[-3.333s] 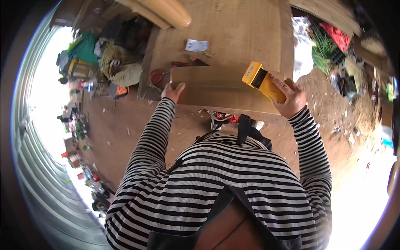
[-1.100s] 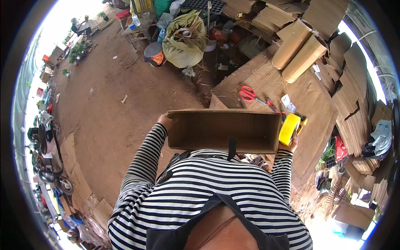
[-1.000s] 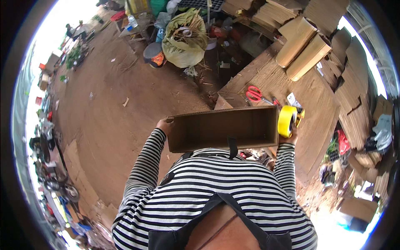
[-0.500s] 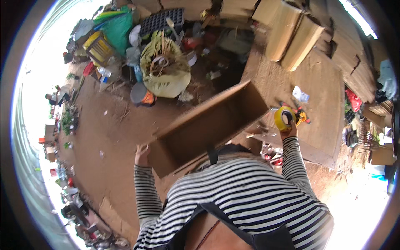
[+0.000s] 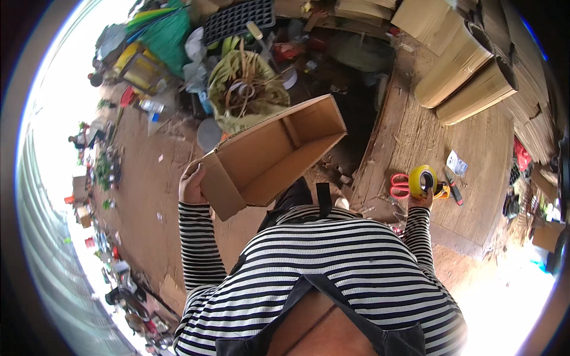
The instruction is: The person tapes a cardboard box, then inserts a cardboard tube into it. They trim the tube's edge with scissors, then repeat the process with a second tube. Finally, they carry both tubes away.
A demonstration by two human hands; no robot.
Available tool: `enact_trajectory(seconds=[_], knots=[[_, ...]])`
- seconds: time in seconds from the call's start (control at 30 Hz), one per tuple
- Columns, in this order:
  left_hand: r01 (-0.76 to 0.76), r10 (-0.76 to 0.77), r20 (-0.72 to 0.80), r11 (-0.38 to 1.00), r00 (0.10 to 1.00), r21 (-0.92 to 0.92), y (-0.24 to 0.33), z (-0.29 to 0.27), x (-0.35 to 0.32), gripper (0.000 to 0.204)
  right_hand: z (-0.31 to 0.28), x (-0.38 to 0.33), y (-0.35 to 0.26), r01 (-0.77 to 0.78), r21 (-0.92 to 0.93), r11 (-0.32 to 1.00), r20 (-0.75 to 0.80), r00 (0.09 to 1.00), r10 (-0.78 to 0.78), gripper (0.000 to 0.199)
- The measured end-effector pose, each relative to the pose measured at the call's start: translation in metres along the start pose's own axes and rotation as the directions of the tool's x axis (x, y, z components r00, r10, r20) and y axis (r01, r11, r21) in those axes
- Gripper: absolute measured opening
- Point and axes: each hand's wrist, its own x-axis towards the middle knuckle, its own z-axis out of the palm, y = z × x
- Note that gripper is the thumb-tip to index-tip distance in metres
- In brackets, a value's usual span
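Observation:
My left hand [image 5: 192, 183] is closed on the near left end of a long, open cardboard box [image 5: 267, 166], held tilted in the air with its hollow side facing me. Over the wooden table, my right hand [image 5: 421, 200] grips a roll of yellow packing tape [image 5: 431, 175]. Scissors with red handles [image 5: 399, 186] lie just left of the tape. On its right is a red and black cutter [image 5: 455, 190], with a small white and blue packet [image 5: 456, 163] above it. Something orange-yellow [image 5: 443, 190] shows behind the tape; its kind is partly hidden.
Two curved cardboard pieces [image 5: 478, 89] stand on the far part of the wooden table [image 5: 380, 166]. Stacked flat cardboard [image 5: 528, 113] lies along the right. Beyond the box are a pale sack of scraps [image 5: 228, 89], a grey-lidded bucket [image 5: 208, 134] and a black seedling tray [image 5: 237, 22].
The box has swung up and away from my body, its open side now lit. The tape in my right hand has shifted right and slightly down in view, showing the red scissors.

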Motion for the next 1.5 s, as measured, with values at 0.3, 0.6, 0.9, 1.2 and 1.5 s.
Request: enact_trajectory(seconds=[0.3, 0.6, 0.9, 1.2, 1.5], knots=[[0.107, -0.120, 0.182, 0.991, 0.976, 0.079, 0.035, 0.031, 0.225, 0.018, 0.072, -0.061, 0.049, 0.084, 0.065, 0.994, -0.287, 0.956, -0.062, 0.039], [-0.060, -0.034, 0.443, 0.979, 0.896, 0.197, 0.102, 0.100, 0.363, 0.026, 0.109, -0.088, 0.096, 0.105, 0.234, 0.966, -0.327, 0.945, -0.024, 0.034], [-0.159, 0.050, 0.617, 0.980, 0.785, 0.122, 0.165, 0.222, 0.429, 0.033, 0.121, 0.015, 0.092, 0.137, 0.212, 0.968, -0.457, 0.889, -0.025, 0.032], [-0.056, 0.008, 0.640, 0.997, 0.768, 0.054, 0.180, 0.356, 0.463, 0.038, 0.106, 0.085, 0.071, 0.010, -0.166, 0.986, -0.648, 0.753, -0.117, 0.049], [-0.089, -0.006, 0.707, 0.991, 0.708, 0.097, 0.179, 0.475, 0.504, 0.041, 0.395, -0.067, -0.151, 0.432, -0.858, -0.277, 0.386, 0.188, -0.903, 0.053]])
